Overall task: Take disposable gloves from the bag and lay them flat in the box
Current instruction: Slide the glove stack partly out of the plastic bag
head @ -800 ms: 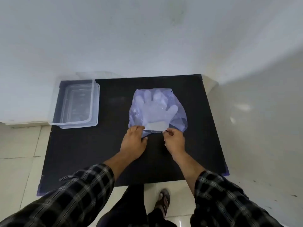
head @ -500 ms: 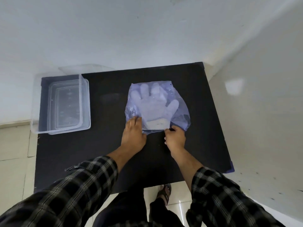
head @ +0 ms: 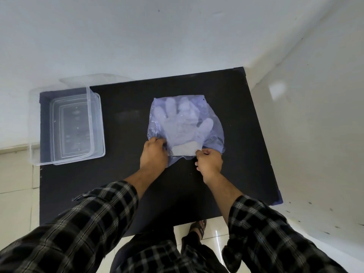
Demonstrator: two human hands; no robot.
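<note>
A bluish see-through bag lies flat on the black table, its mouth toward me. Inside it a stack of clear disposable gloves shows, fingers pointing away, with a white cuff strip at the mouth. My left hand grips the bag's near left edge, bunching the plastic. My right hand pinches the near right edge at the mouth, beside the cuff strip. A clear plastic box stands open at the table's far left, with no gloves visible in it.
White walls close off the table's far side and right side. Tiled floor lies to the left and below the near edge, where a sandalled foot shows. My checked sleeves fill the bottom of the view.
Both hands stay at the bag's mouth; the left has curled tighter and bunched the left edge, the right has shifted its pinch onto the right edge. The head camera has tilted.
</note>
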